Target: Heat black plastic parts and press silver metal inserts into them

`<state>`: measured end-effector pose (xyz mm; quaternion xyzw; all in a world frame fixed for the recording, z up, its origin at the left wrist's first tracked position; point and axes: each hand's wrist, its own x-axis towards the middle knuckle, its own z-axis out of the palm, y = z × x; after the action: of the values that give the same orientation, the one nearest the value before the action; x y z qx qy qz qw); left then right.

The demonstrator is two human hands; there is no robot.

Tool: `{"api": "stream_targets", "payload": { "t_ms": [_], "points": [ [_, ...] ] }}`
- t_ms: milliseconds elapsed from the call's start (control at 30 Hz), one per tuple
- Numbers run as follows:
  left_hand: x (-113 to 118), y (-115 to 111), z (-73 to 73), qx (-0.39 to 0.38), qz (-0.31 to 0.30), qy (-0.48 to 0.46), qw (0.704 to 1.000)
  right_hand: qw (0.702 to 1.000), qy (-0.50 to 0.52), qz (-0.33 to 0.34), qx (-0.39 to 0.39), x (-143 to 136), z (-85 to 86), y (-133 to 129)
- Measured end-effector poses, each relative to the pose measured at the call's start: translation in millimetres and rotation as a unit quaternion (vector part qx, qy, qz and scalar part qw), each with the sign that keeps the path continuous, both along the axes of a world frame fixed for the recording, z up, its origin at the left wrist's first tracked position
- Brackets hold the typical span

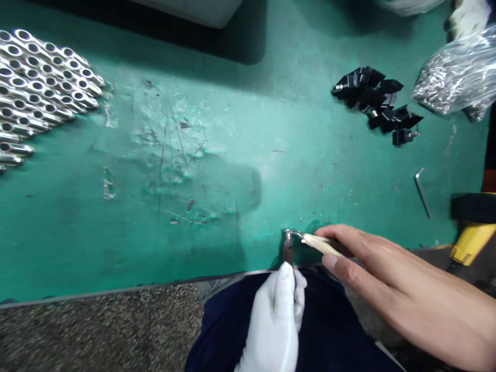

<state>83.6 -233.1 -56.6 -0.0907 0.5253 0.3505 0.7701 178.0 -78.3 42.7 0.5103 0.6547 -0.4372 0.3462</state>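
Note:
In the head view, my left hand [275,320], in a white glove, is closed around a small dark brown piece with a shiny metal tip [289,252], held upright at the bench's front edge. My bare right hand [382,276] pinches a slim tool with a cream-coloured handle [320,244] between thumb and fingers. This tool's bent metal end reaches left to the metal tip above my left hand. Whether its end is seated in the tip is too small to tell.
Rows of shiny metal tubular parts [39,85] lie at the left. Black parts with metal screws [372,101] cluster at the right, near a clear plastic bag of small metal pieces [453,75]. A hex key [422,192] lies near a yellow-and-black object [473,240]. A grey container [205,9] stands at the back.

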Motion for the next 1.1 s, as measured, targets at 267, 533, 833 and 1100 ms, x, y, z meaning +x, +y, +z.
{"api": "stream_targets", "payload": {
  "t_ms": [267, 533, 833, 1100],
  "points": [
    [-0.5, 0.8, 2.9, 0.003, 0.007, -0.001, 1.0, 1.0, 0.015, 0.005, 0.01, 5.4, -4.1, -3.0],
    [-0.4, 0.4, 1.2, 0.009, 0.002, 0.003, 1.0, 1.0, 0.012, 0.013, 0.024, 9.0, -2.7, -3.0],
    [-0.3, 0.0, 2.7, 0.008, -0.008, 0.009, 1.0, 0.998, 0.012, 0.034, 0.042, 9.3, -5.8, -3.0],
    [1.9, -2.1, 2.6, 0.006, -0.045, 0.04, 0.998, 0.997, 0.032, 0.064, 0.021, 0.2, -5.1, 4.5]
  ]
}}
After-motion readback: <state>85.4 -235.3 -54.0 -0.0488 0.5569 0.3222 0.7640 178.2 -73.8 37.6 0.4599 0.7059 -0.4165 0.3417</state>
